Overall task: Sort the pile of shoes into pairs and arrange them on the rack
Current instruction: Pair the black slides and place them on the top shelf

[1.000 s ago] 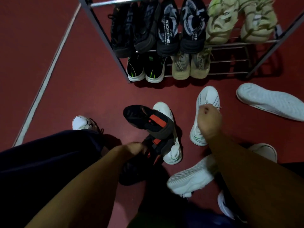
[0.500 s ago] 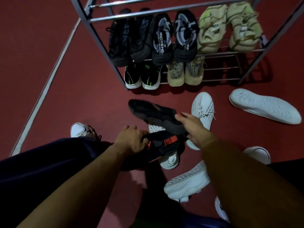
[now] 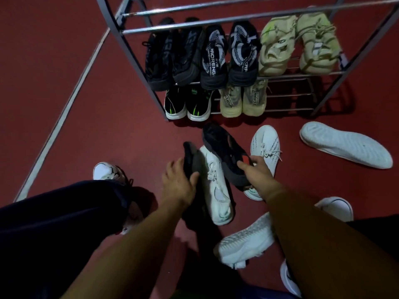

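Note:
My left hand grips one black shoe by its heel end, and my right hand holds a second black shoe with a red tab, toe pointing at the rack. Both hang just above a white sneaker on the floor. Another white sneaker lies to the right of them. The metal shoe rack stands ahead with black, black-and-white and beige pairs on its middle shelf and a black-green pair and a beige pair on the bottom shelf.
A white shoe lies sole-up at the right. More white shoes lie near my legs: one on its side, one at far right, one by my left knee. The rack's bottom shelf has bare rails at its right.
My right hand left the white sneaker and took the upper black shoe from my left hand. Both black shoes have moved apart and forward toward the rack.

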The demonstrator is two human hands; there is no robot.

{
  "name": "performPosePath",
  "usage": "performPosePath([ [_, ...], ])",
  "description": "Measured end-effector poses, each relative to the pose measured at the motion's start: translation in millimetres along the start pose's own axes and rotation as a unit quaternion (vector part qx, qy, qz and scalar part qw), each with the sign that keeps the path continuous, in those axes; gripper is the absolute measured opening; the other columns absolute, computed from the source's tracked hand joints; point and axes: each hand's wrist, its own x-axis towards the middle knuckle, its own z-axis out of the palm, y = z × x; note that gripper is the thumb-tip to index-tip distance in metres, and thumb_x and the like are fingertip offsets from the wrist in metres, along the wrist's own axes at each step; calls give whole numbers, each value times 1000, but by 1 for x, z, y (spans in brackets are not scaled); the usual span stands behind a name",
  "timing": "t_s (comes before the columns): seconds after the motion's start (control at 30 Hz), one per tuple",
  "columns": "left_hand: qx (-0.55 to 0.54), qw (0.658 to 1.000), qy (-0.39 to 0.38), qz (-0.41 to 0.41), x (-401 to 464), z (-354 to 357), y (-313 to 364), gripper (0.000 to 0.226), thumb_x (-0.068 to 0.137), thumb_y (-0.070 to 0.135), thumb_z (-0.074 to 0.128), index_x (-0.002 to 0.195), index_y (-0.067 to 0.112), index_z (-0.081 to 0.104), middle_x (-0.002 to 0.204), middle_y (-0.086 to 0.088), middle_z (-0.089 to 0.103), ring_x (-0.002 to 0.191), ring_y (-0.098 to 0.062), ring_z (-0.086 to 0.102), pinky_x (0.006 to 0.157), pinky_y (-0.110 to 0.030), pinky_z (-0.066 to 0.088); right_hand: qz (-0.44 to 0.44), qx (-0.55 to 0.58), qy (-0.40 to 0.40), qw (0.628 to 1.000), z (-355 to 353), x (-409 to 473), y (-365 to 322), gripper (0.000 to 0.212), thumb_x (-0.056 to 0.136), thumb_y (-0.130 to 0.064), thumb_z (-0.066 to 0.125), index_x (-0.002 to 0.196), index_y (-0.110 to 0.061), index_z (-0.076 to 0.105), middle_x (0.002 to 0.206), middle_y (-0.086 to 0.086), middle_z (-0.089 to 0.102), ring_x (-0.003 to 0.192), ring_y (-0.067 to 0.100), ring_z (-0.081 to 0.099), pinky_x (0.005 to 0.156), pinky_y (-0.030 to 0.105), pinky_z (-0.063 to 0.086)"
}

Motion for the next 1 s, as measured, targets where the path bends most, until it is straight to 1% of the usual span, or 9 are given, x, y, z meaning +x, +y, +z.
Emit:
performPosePath([
  [0.1, -256, 916, -177, -254, -11, 1, -13, 50, 99, 47, 36, 129, 9, 48, 132, -19, 53, 118, -38, 51, 92, -43, 47, 5, 11, -15, 1000, 3, -8, -9, 18, 81, -36, 61, 95, -27, 55, 92, -5, 59, 92, 27, 62, 79, 49, 59],
  [0.17, -337, 835, -301, -314, -14, -12, -23, 33, 96, 38, 42, 111, 12, 55, 120, -14, 56, 107, -34, 54, 83, -51, 51, 3, 19, -24, 1000, 3, -9, -11, 19, 77, -38, 57, 89, -24, 61, 95, 2, 63, 89, 29, 63, 67, 49, 61],
  [0.2, -354, 823, -321, -306, -13, -16, -30, 23, 92, 27, 44, 103, 12, 57, 113, -13, 57, 101, -31, 55, 81, -52, 51, 5, 19, -25, 999, 3, -9, -10, 25, 73, -40, 55, 90, -23, 61, 97, 4, 64, 89, 29, 63, 64, 48, 62],
  [0.33, -344, 869, -285, -211, -9, -10, -36, 23, 91, 5, 44, 98, 21, 59, 95, -8, 62, 86, -28, 59, 88, -50, 53, 24, 23, -22, 999, 3, -8, -7, 29, 69, -33, 51, 96, -25, 58, 97, 6, 62, 88, 31, 64, 58, 42, 60],
  [0.47, -420, 862, -282, -42, -19, 12, -19, 61, 78, -25, 49, 116, 22, 54, 81, 14, 73, 68, -6, 67, 63, -18, 54, 23, 26, -33, 999, 6, -14, -9, 25, 79, -21, 49, 103, -20, 57, 94, 6, 57, 86, 28, 59, 62, 44, 60],
  [0.6, -413, 868, -180, -209, -30, 17, -9, 20, 92, -1, 45, 84, 16, 51, 78, -3, 57, 66, -17, 58, 63, -30, 55, 22, 12, -26, 999, 9, -15, -9, 31, 80, -25, 50, 110, -23, 56, 95, 5, 59, 85, 27, 61, 70, 53, 60],
  [0.8, -491, 744, -349, -289, -33, 7, -15, 29, 93, -1, 46, 72, 2, 66, 56, -6, 65, 64, -20, 54, 63, -28, 47, 18, 4, -5, 1000, 10, -18, -10, 17, 84, -28, 51, 101, -26, 53, 87, 1, 57, 80, 22, 60, 75, 50, 60],
  [0.93, -429, 761, -383, -300, -21, -10, -16, 5, 87, 5, 60, 89, 8, 64, 81, -5, 62, 74, -19, 56, 73, -37, 55, 62, -22, -43, 997, 14, -28, -26, 23, 85, -28, 48, 104, -16, 54, 88, 4, 56, 77, 23, 57, 62, 36, 56],
  [1.0, -368, 788, -405, -284, -15, -22, -12, 11, 85, 5, 61, 95, 10, 62, 96, -6, 56, 87, -25, 55, 80, -43, 53, 124, -9, -117, 985, 13, -37, -34, 27, 84, -22, 46, 109, -13, 53, 100, 8, 59, 88, 26, 59, 66, 35, 54],
])
